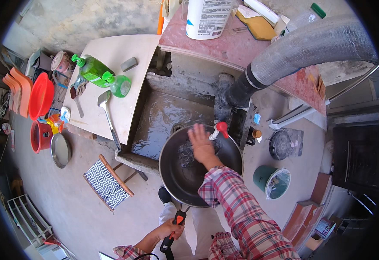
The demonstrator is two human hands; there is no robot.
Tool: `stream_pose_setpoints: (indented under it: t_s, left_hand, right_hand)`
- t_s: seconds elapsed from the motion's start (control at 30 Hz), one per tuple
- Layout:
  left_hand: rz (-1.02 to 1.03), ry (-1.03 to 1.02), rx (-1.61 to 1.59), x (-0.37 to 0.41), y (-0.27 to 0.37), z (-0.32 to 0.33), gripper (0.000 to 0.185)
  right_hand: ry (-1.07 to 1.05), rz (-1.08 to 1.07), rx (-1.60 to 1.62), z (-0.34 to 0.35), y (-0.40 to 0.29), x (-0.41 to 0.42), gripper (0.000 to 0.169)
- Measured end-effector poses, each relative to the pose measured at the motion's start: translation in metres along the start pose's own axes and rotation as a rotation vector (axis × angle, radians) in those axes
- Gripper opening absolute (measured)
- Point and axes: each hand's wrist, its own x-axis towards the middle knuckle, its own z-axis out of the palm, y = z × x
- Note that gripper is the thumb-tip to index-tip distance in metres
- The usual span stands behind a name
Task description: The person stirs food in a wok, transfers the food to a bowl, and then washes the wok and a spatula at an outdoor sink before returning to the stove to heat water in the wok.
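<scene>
A large dark wok [170, 165] is held over the near edge of a concrete sink [140, 159]. My left hand [169, 229] grips its black handle [178, 217], which has an orange insert. Clear water lies inside the pan, below a white tap with a red lever [222, 127]. My right hand [202, 143] is over the pan's inside, palm down with the fingers extended and slightly blurred. It seems to hold nothing; whether it touches the metal or the water cannot be told. Shallow water covers the sink floor around a drain [177, 127].
Left of the sink, a pale board [95, 52] bears green soap bottles [93, 71], a metal spatula [104, 99] and a grey block [129, 64]. A thick wrapped pipe [293, 52] crosses at the right. A folding stool [108, 183] and a green bin [267, 178] stand on the floor.
</scene>
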Motion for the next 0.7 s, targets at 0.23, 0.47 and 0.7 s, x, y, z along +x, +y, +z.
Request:
stream_pose_setpoints:
  t_s: [0.23,0.47,0.7]
  left_hand:
    - [0.1,0.001,-0.012,0.004,0.003,-0.006,0.018]
    - [0.042,0.01,0.015,-0.003,0.0,-0.008,0.018]
    - [0.053,0.03,0.131,-0.009,-0.011,-0.01,0.017]
  right_hand:
    - [-0.402,0.017,-0.047,-0.004,0.039,-0.086,0.042]
    - [-0.338,-0.048,0.298,0.0,0.009,-0.098,0.019]
    - [0.428,0.801,0.795,0.025,0.007,-0.043,0.026]
